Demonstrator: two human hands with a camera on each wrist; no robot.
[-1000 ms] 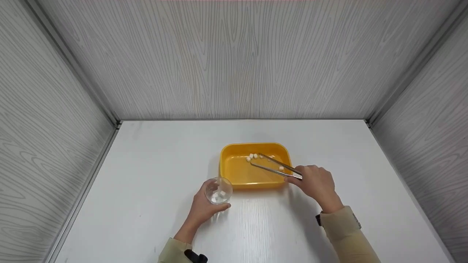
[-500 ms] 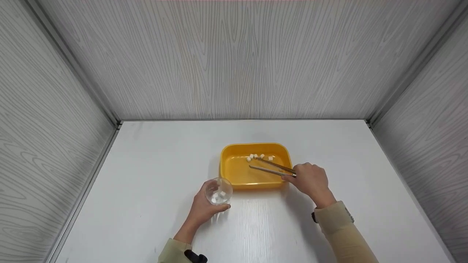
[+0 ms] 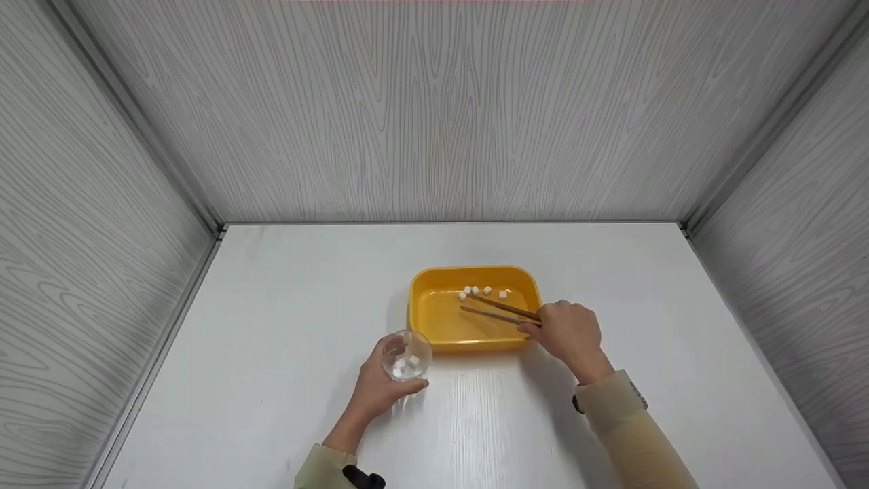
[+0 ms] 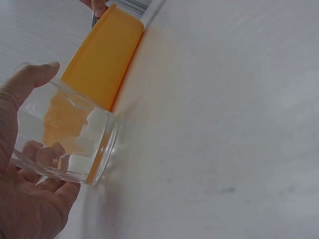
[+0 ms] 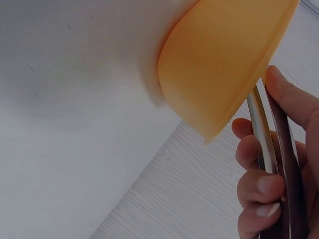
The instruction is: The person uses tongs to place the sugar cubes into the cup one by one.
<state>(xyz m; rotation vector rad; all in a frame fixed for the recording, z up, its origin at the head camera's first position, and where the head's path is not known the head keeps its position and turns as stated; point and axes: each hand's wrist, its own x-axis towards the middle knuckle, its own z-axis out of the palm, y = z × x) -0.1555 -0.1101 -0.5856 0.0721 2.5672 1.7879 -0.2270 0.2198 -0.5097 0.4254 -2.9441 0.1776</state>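
Observation:
My left hand holds a clear drinking glass upright on the table, thumb on one side and fingers round the other. White cubes show at the bottom of the glass. Just behind it to the right is a yellow tray, where several small white cubes lie toward the back. My right hand grips slim metal tongs over the tray's right rim. Their spread tips point left, close to the cubes, with nothing seen between them. In the right wrist view, the tray wall hides the tips of the tongs.
The white tabletop surrounds the tray. Grey wood-grain panels stand behind the table and at both sides. The tray's raised rim borders the cubes.
My right hand has moved left and slightly back with the tongs, and their tips have drawn closer together. A cube at the tray's right is now hidden. The left hand and glass stay still.

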